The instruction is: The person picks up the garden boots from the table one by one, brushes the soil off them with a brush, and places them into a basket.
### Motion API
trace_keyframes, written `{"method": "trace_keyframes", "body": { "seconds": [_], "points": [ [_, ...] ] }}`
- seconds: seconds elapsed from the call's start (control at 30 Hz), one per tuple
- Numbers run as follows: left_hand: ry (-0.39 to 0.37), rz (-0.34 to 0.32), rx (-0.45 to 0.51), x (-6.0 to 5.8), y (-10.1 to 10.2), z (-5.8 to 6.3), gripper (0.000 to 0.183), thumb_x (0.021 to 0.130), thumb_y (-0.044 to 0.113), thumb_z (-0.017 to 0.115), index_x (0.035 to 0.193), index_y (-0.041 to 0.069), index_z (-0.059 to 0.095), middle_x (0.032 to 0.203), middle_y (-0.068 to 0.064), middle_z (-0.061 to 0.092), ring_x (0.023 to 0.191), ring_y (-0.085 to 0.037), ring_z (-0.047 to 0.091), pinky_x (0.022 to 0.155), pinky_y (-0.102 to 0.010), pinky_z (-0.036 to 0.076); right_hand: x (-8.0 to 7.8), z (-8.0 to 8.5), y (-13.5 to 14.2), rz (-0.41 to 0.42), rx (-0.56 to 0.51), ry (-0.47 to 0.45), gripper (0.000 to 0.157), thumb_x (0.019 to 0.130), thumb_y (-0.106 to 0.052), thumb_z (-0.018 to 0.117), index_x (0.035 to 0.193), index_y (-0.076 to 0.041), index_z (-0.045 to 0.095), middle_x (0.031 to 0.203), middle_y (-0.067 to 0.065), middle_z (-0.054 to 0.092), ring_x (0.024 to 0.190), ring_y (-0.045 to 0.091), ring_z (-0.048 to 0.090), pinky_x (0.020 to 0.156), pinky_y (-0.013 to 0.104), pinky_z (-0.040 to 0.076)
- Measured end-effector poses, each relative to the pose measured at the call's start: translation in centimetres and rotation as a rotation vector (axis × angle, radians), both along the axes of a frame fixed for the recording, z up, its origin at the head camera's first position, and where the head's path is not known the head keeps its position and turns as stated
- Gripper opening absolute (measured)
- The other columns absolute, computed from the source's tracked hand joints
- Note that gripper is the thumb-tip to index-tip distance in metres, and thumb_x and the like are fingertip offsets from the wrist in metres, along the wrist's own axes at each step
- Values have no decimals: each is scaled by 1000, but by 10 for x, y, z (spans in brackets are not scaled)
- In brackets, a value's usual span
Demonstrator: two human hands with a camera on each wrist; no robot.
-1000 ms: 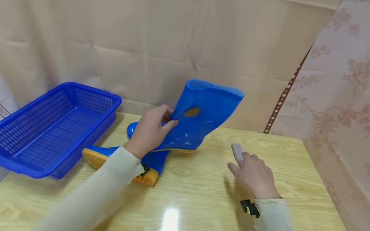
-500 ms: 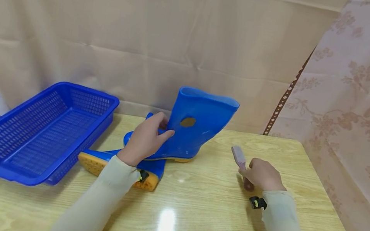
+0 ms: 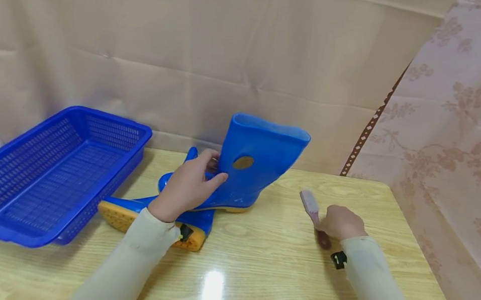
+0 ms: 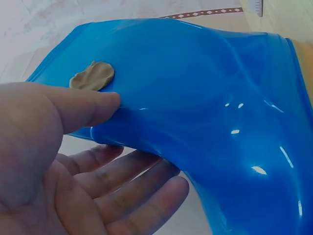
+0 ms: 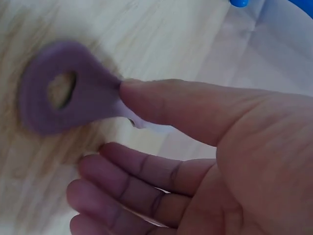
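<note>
My left hand (image 3: 190,184) grips a blue rain boot (image 3: 261,163) by the front of its shaft, the thumb on the near side and the fingers behind. The boot stands tilted, its opening up and to the right. A brown, mud-like patch (image 4: 93,76) sticks to the shaft near my thumb. Under its foot lies a second blue boot (image 3: 122,215) on its side, yellow sole towards me, partly hidden by my left wrist. At the right, a pale-bristled brush (image 3: 310,203) lies on the table. My right hand (image 3: 342,223) is beside its handle, thumb at the handle, fingers loosely bent below.
A blue plastic basket (image 3: 63,182) with perforated walls stands at the left, close to the second boot. The wooden table (image 3: 260,274) ends at a beige curtain (image 3: 179,61) behind and a floral cloth (image 3: 473,150) on the right.
My right hand has lowered the brush onto the table and loosened its fingers from the handle. My left hand has set the held boot a little lower, still gripping it.
</note>
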State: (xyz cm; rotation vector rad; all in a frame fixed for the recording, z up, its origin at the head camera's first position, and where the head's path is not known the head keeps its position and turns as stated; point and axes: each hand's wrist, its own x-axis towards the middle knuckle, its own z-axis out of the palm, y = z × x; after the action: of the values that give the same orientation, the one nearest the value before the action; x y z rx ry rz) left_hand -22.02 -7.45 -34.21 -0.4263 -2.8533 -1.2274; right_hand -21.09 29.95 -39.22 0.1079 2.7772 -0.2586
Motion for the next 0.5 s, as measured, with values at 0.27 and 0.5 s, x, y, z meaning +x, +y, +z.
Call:
{"method": "trace_keyframes", "body": {
  "seconds": [0.27,0.5],
  "points": [
    [15,-18,-56,5,-2,4,53,104,37,63,149,14,46,139,-8,64,123,-28,64,100,-53,53,-2,-5,0,13,-37,0,25,90,-28,73,82,-5,67,71,4,59,64,20,52,59,36,45],
    [23,-59,-31,4,-6,3,61,107,36,58,159,17,33,142,-8,63,126,-27,63,103,-54,51,1,-7,0,18,-88,-61,30,89,-29,73,90,0,67,79,7,62,69,22,53,64,37,45]
  ]
}}
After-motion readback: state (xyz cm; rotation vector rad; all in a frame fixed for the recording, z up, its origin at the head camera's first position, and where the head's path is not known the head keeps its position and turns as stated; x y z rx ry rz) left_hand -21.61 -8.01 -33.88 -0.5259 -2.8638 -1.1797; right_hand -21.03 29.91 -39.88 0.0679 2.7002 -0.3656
